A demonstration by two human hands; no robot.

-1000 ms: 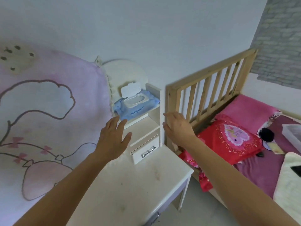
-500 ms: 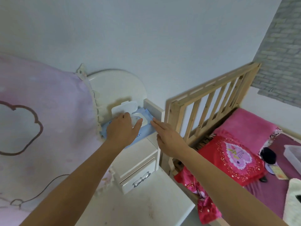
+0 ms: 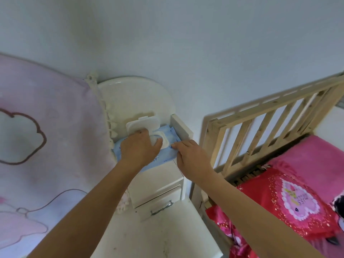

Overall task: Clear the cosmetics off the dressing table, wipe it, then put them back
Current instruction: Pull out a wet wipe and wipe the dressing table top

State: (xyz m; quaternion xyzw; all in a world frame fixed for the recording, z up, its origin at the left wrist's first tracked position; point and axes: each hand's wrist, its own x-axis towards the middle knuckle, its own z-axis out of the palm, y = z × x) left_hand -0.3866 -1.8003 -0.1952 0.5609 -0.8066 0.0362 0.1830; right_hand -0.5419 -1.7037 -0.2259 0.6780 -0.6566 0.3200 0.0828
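My left hand (image 3: 138, 148): it lies palm-down on the one wet-wipe pack (image 3: 165, 154), fingers spread over the white dispenser opening, thumb tip at the opening's rim; whether the fingers pinch a wipe I cannot tell, since the hand covers the hole.
My right hand (image 3: 191, 158): fingers together, tips pressed on the right end of the same pack, steadying it; nothing is held in the grip.
Wet-wipe pack: one, light blue, lying flat on top of the small drawer unit (image 3: 158, 190), between my two hands.
Pack lid (image 3: 143, 124): one white flip lid, standing open and leaning back, just beyond my left fingertips.
Drawer unit: one, white, standing at the back right of the dressing table (image 3: 167, 237); I count one drawer front with one metal handle (image 3: 161, 208).
Side panel (image 3: 181, 128): one white upright board just right of the pack.
Mirror (image 3: 134, 97): one, rounded, white-framed, behind the pack against the wall.
Dressing table: one white top, its visible part bare, with faint marks on it.
Pink cloth (image 3: 46, 136): one, with a cartoon outline, hanging left of the mirror.
Bed rail (image 3: 270, 123): one slatted wooden rail to the right.
Pillows: one red with a heart print (image 3: 279, 198), one plain pink (image 3: 312, 157) behind it.
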